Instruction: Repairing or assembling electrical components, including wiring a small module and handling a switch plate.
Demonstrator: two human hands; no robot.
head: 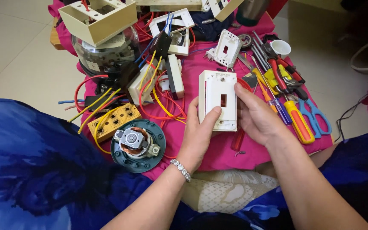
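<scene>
Head view showed both hands clamped on a white switch box (218,100), left hand (197,130) and right hand (256,117) gripping opposite sides above the pink cloth (218,155), cover seated, screwdrivers (292,117) untouched alongside.

Two bare forearms, no sleeves reaching the wrists. Left hand (199,132) wears a silver-toned bracelet (180,169) of small square links, sitting just behind the wrist. Right hand (256,117) has no ring or band visible. Nails short, unpainted as far as can be told. Garment (43,170) is deep blue with darker blue and paler blotches, spreading to both sides of the bracelet; a cream lace-patterned panel (222,194) lies just right of the bracelet, between the forearms.
</scene>
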